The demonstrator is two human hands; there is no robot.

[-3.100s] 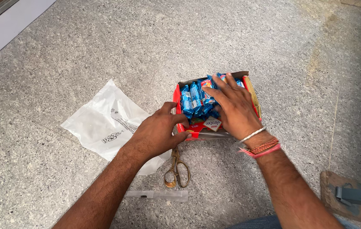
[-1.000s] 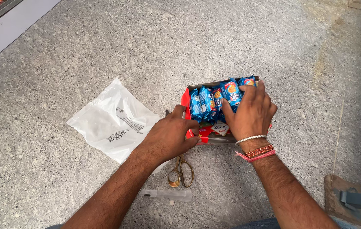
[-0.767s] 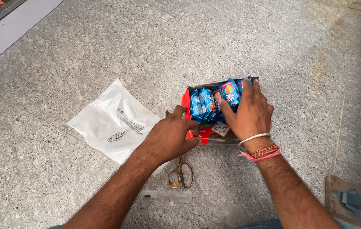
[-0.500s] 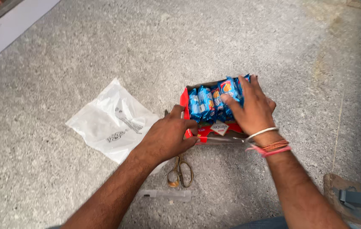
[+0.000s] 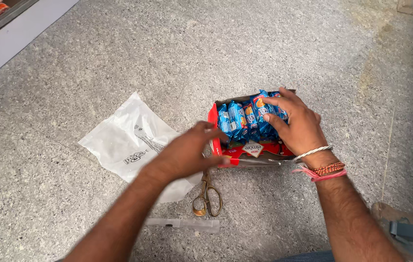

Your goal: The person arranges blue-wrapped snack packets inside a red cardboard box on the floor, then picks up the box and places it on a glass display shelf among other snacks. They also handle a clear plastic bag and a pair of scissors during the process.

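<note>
We are pressing the right hand (image 5: 297,127), fingers spread flat, on the blue packets (image 5: 245,119) standing in the red carton (image 5: 231,156) on the floor. The left hand (image 5: 187,153), loosely open and holding nothing, is hovering at the carton's near-left corner. Advisable: steady that corner so the packets stay upright.

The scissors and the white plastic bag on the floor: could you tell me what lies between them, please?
In the head view, only the left hand and its forearm cross above the gap between the scissors and the plastic bag.
</note>
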